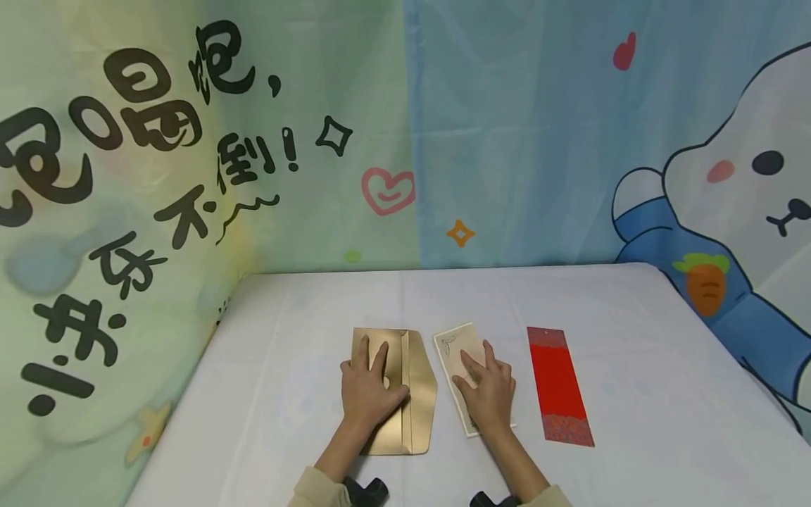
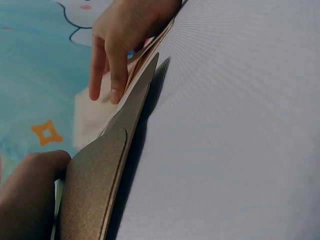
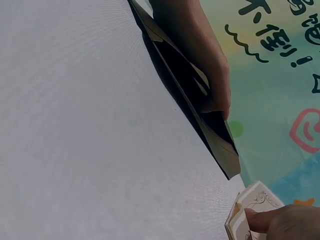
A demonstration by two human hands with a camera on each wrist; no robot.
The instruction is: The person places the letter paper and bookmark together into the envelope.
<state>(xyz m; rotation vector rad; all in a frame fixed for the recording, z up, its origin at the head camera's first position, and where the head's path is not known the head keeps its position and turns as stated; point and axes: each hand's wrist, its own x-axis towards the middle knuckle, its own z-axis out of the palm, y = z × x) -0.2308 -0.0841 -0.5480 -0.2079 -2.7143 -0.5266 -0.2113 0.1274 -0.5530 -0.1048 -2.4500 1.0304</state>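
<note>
A gold envelope lies with its flap unfolded to the right. My left hand rests on it, index and middle fingers stretched over the surface, thumb at the pocket's edge. In the right wrist view the pocket gapes, dark inside. Just right of the flap is a cream card with scrollwork in its corner. My right hand spans and grips this card, thumb at its left edge. Layered edges of the card show in the right wrist view. In the left wrist view, the right hand reaches down beyond the flap.
A long red paper strip with patterned ends lies to the right of the right hand. Everything rests on a white-covered table. Behind it hangs a printed curtain with lettering and a cartoon animal.
</note>
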